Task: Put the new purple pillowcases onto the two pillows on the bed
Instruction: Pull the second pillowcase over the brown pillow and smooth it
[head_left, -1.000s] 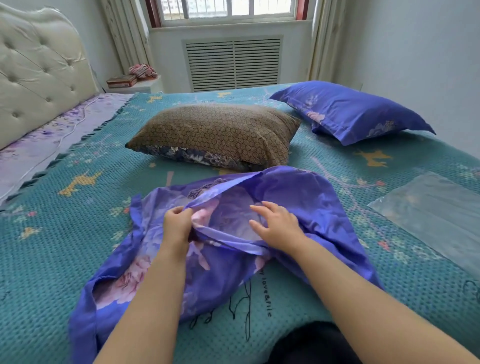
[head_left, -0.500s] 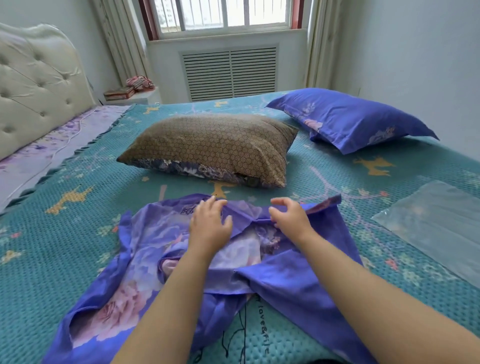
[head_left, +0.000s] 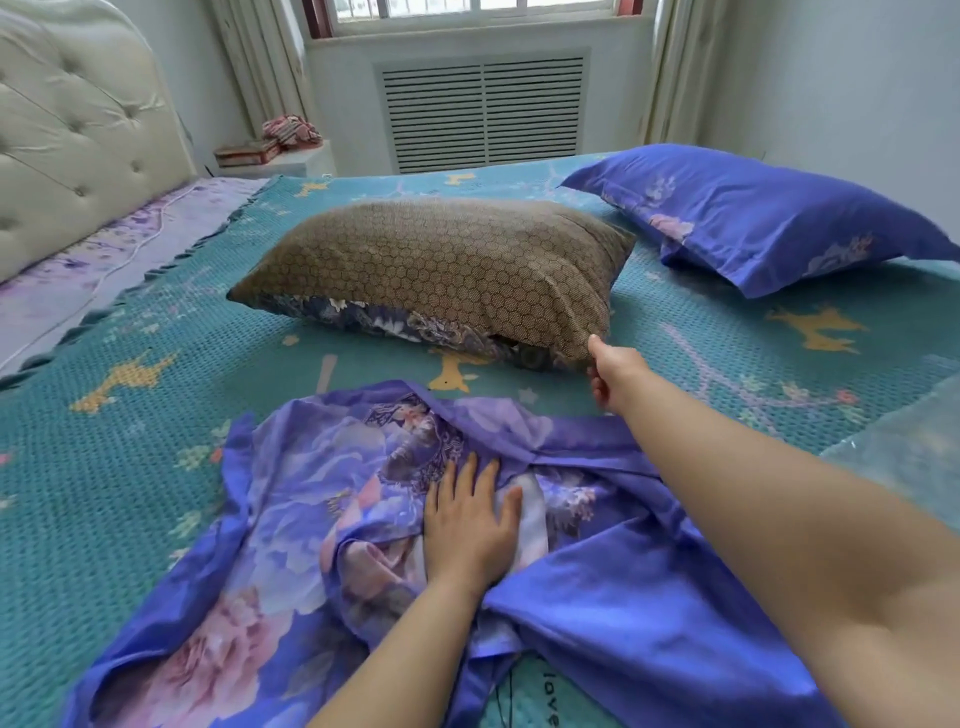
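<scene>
A loose purple floral pillowcase (head_left: 311, 499) lies crumpled on the teal bed cover (head_left: 156, 426) in front of me. My left hand (head_left: 470, 519) presses flat on its middle with straight fingers. Beyond it lies a bare brown honeycomb-patterned pillow (head_left: 441, 270). My right hand (head_left: 610, 374) reaches its near right corner, thumb on top and fingers curled underneath, gripping that corner. A second pillow (head_left: 753, 218), dressed in a purple case, rests at the far right of the bed.
A clear plastic bag (head_left: 909, 447) lies on the cover at the right edge. A padded cream headboard (head_left: 67, 135) stands at the left, with a white nightstand (head_left: 275, 156) carrying small items behind it. A radiator grille (head_left: 483, 114) sits under the window.
My right hand left the pillowcase and reached forward to the brown pillow's near right corner. My left hand slid back and now lies flat on the pillowcase.
</scene>
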